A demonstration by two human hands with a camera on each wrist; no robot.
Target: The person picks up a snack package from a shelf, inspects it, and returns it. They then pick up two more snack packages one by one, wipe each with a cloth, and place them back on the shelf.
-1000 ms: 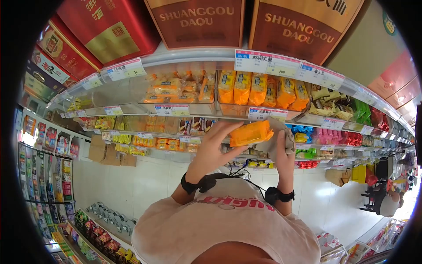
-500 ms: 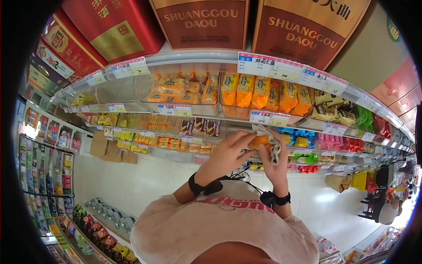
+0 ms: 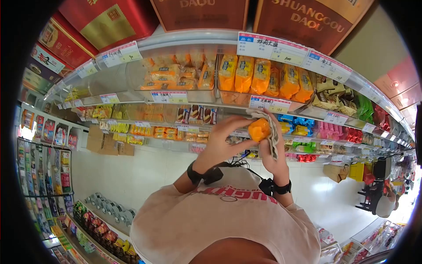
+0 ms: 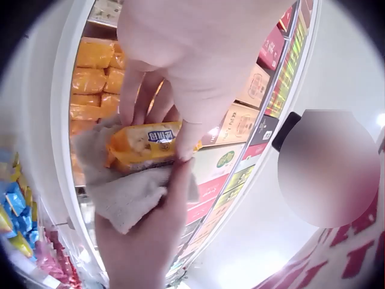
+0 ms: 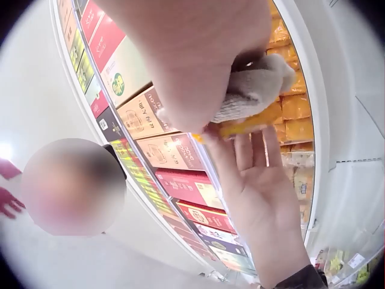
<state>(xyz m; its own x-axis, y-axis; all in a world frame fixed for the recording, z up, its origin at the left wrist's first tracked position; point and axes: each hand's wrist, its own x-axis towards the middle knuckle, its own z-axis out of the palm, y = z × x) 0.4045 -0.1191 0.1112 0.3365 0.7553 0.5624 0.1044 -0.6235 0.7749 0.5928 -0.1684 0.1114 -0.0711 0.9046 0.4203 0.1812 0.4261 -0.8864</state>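
Between both hands is an orange-and-yellow wrapped snack packet [image 3: 259, 130], one end turned toward the head camera. My left hand [image 3: 222, 143] pinches it between thumb and fingers from the left. My right hand [image 3: 275, 160] grips a grey cloth [image 3: 276, 140] that lies along the packet's right side. In the left wrist view the packet [image 4: 144, 144] shows its printed face and rests against the spread cloth [image 4: 129, 195], the right thumb near its end. The right wrist view shows the cloth [image 5: 255, 87] bunched under the right hand, covering most of the packet.
A shelf bin holds a row of similar orange packets [image 3: 261, 75], with paler packets [image 3: 165, 75] to its left. Price tags [image 3: 269, 104] line the shelf edges. Large liquor boxes [image 3: 200, 13] stand above. Lower shelves carry bright sweets [image 3: 329, 130]. Cardboard [image 3: 103, 141] lies on the floor at left.
The packet, earlier lengthwise and clear to see in my left hand, went partly under the cloth and now shows end-on. My right hand brought the cloth against it. The head view tilted slightly downward.
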